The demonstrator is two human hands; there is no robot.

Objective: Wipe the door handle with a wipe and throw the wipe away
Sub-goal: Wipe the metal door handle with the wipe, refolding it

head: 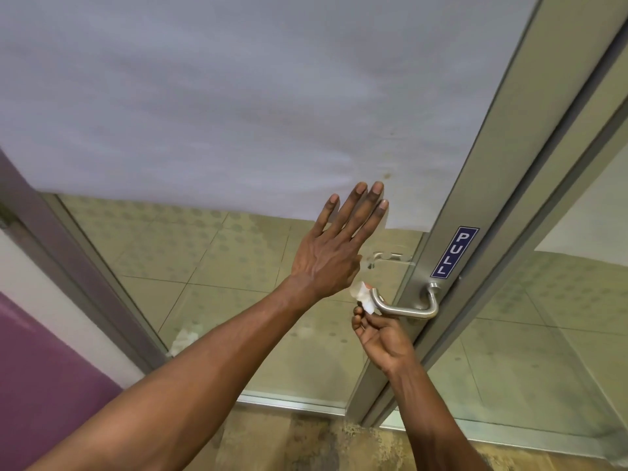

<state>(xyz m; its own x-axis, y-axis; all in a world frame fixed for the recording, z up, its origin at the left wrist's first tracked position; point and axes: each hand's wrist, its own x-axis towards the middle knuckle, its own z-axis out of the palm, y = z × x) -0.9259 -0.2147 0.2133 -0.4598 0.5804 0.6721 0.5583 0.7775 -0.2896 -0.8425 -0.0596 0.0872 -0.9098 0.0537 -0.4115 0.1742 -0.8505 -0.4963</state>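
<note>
A brushed steel lever door handle [411,309] sticks out to the left from the grey metal frame of a glass door [475,205]. My right hand [382,338] is below the handle's free end and pinches a small white wipe [363,295] against that end. My left hand [334,246] lies flat with fingers spread on the door glass, just up and left of the handle, holding nothing.
A blue PULL sign [454,252] is on the frame above the handle. The upper glass is frosted white [238,96]; tiled floor shows through the lower glass. A purple and white wall [40,351] stands at the left. A crumpled white scrap [183,339] lies beyond the glass.
</note>
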